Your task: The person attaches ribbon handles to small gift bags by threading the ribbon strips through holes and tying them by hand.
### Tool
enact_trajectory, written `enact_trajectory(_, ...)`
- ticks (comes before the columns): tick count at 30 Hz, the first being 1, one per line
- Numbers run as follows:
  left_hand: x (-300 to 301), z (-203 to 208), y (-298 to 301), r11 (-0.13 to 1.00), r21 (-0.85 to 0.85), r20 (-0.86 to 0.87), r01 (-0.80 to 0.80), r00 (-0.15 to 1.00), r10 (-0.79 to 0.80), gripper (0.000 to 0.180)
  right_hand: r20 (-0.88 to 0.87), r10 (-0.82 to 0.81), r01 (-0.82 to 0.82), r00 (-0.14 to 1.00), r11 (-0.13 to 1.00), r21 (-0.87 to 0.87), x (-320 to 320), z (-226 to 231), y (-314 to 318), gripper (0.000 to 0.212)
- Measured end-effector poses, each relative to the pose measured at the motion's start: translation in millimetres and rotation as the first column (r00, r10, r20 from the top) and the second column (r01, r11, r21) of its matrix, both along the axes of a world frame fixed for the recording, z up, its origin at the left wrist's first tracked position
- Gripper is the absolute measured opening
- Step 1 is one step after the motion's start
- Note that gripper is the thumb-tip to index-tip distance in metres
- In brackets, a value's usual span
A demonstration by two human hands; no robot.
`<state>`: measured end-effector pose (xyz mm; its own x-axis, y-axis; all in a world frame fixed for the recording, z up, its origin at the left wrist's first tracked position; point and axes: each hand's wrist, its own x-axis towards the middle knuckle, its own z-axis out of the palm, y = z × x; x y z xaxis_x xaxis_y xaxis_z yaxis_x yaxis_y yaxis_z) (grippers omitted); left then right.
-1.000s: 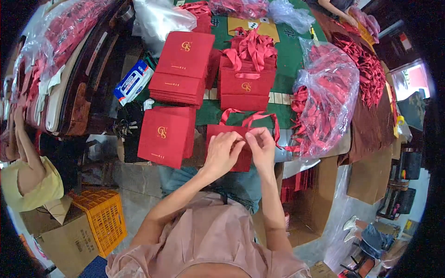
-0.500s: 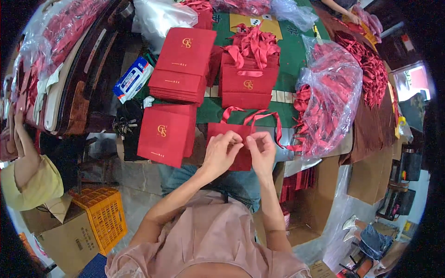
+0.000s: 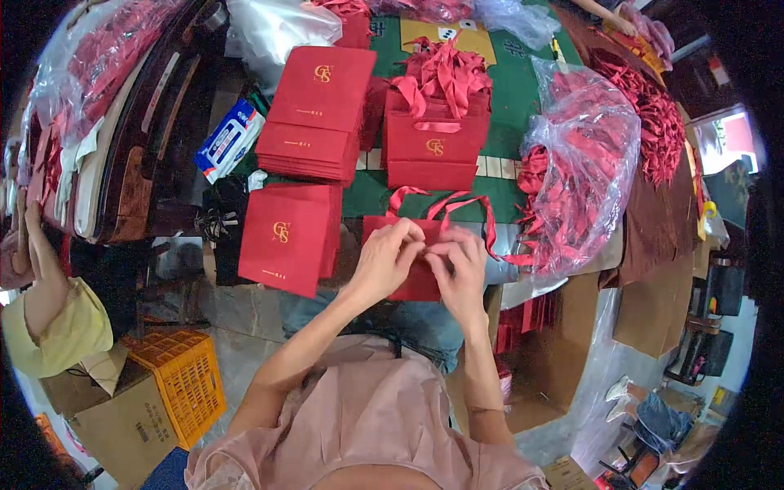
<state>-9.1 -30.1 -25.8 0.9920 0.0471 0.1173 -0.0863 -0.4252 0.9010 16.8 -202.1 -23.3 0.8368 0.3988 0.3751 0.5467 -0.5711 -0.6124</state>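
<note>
A small red paper bag (image 3: 415, 288) lies flat at the table's front edge, under both hands. My left hand (image 3: 390, 260) curls over its upper left part, thumb and fingertips pinched together. Facing it, my right hand (image 3: 462, 269) is closed too, its fingertips against the bag's middle and close to the left fingertips. What the fingertips pinch is too small and covered to make out. A red ribbon (image 3: 490, 214) loops above the bag and trails right; one strand runs down toward the fingers. Just beyond stands a pile of finished-looking red bags (image 3: 435, 149) with ribbon handles heaped on top.
Stacked red bags (image 3: 314, 106) and more red bags (image 3: 282, 237) lie left. A clear plastic sack (image 3: 584, 171) of red ribbons sits right. A wipes packet (image 3: 231, 140) lies far left. Below are an orange crate (image 3: 189, 380) and a cardboard box (image 3: 555, 359). Other people's arms show at the edges.
My right hand has turned inward, its fingers curling more over the bag. My left hand stays almost in place, still pinched. The view has shifted slightly.
</note>
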Motion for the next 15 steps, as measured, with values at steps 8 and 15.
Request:
enact_trajectory(8, 8, -15, 2, 0.837, 0.543, 0.082, -0.066, 0.996, 0.025, 0.05, -0.061, -0.181, 0.182, 0.982, 0.983, 0.016, 3, -18, 4, 0.015)
enact_trajectory(15, 12, -6, 1, 0.889, 0.455, 0.066, -0.05, 0.998, 0.022, 0.037, 0.015, -0.251, 0.252, 0.968, 0.967, -0.024, 3, -26, 11, 0.015)
